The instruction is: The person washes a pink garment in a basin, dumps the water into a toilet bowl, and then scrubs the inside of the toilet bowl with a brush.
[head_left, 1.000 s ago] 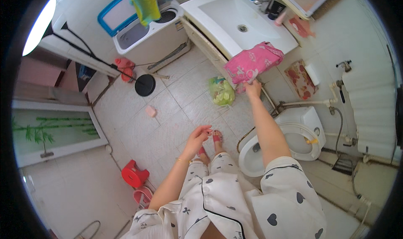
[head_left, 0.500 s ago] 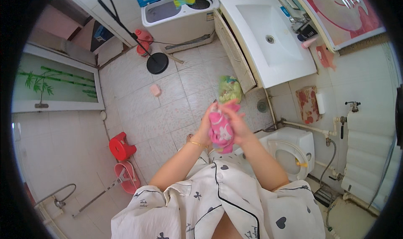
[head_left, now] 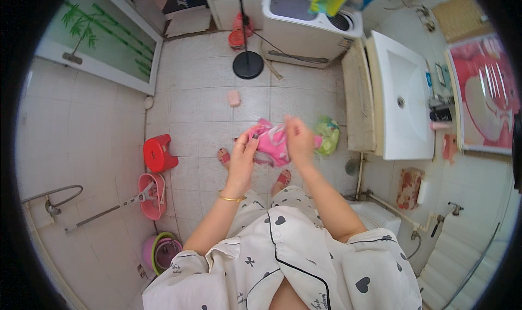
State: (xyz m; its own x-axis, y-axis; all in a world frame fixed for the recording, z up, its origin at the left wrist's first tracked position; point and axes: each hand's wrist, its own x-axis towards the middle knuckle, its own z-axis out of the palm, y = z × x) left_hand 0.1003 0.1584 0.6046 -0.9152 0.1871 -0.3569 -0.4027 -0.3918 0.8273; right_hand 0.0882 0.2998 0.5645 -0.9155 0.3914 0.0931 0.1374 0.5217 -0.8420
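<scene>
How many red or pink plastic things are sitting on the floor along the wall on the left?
3: a red stool, a pink dustpan-like scoop just below it, and pink nested basins nearer the person. More may be hidden behind the person's body.

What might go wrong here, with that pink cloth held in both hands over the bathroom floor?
The pink cloth is bunched between the left hand and right hand, with nothing under it but the tiled floor; if a grip slips, it would likely land there. A red stool and a pink soap bar lie on the tiles nearby, so stepping without looking down may mean a trip or slip.
</scene>
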